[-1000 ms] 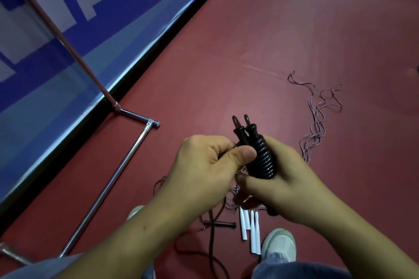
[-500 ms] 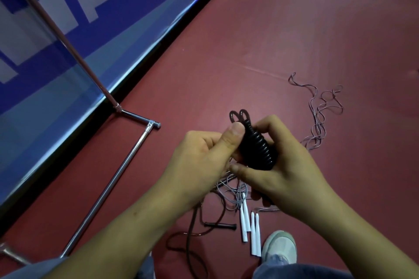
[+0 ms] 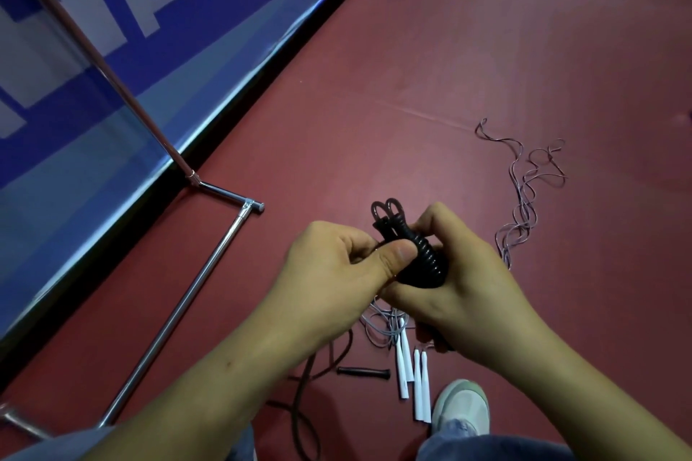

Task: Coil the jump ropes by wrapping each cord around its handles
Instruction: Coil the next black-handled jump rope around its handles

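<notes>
You held the coiled black jump rope (image 3: 425,264) chest-front above the floor (image 3: 486,49). Right hand (image 3: 472,296) was curled round it; left hand (image 3: 333,273) pinched its turns with the thumb. Judged light, springy, glossy and likely slick, so grip across the windings to stop them unwinding.

Single view, head-worn camera. Looked forward and steeply down at red floor (image 3: 486,49). Close range: coiled black jump rope (image 3: 425,266) sat just below frame centre, near lens. Up-left of rope ran blue banner (image 3: 112,30); straight below rope, at bottom edge, lay shoe (image 3: 462,408). Wide-angle field took in floor far right of rope.
</notes>
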Demonstrator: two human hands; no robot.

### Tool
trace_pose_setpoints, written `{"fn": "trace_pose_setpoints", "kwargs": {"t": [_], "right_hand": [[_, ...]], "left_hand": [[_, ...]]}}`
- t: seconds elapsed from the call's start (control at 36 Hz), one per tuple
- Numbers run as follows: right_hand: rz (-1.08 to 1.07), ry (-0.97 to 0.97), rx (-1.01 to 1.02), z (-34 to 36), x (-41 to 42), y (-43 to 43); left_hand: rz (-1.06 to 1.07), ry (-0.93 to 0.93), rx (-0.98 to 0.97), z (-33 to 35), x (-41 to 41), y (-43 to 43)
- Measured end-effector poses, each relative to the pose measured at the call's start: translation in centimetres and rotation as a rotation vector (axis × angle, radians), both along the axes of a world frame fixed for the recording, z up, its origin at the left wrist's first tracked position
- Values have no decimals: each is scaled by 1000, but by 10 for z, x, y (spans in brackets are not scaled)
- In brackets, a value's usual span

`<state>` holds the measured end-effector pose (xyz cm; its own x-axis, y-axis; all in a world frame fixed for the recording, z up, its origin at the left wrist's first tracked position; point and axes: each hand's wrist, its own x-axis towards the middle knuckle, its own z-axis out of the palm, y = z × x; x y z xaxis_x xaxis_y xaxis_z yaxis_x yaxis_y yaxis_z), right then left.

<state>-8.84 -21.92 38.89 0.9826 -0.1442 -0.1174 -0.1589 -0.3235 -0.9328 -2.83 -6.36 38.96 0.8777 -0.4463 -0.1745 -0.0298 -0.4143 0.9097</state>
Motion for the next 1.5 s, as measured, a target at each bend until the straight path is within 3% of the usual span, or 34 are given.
{"fn": "trace_pose_setpoints", "kwargs": {"t": [0.08, 0.33, 0.5, 0.61, 0.78, 0.92, 1.03, 1.25, 1.36, 1.5], "right_hand": [[13, -36, -84, -3, 4, -4], [66, -73, -298, -11, 6, -9], [97, -62, -379, -15, 3, -14], [95, -79, -481, -15, 4, -15], [56, -79, -594, -12, 4, -13], [23, -88, -697, -11, 5, -7], [-18, -128, -737, -10, 6, -6], [-82, -216, -727, -11, 0, 7], [-102, -162, -582, -9, -5, 8], [-1, -32, -365, -3, -8, 12]], "left_hand": [[-53, 20, 43, 0, 0, 1], [-169, 315, -38, 2, 4, 7], [-377, 165, 217, 4, 15, 20], [-317, 303, 142, 3, 14, 18], [-261, 81, 256, 0, 24, 18], [-108, 168, 105, -11, 17, 5], [-44, 82, 85, -10, 11, -5], [143, -122, 14, -9, -5, -15], [161, -240, -22, -15, -7, -16], [147, -245, -29, -14, -3, -11]]}}
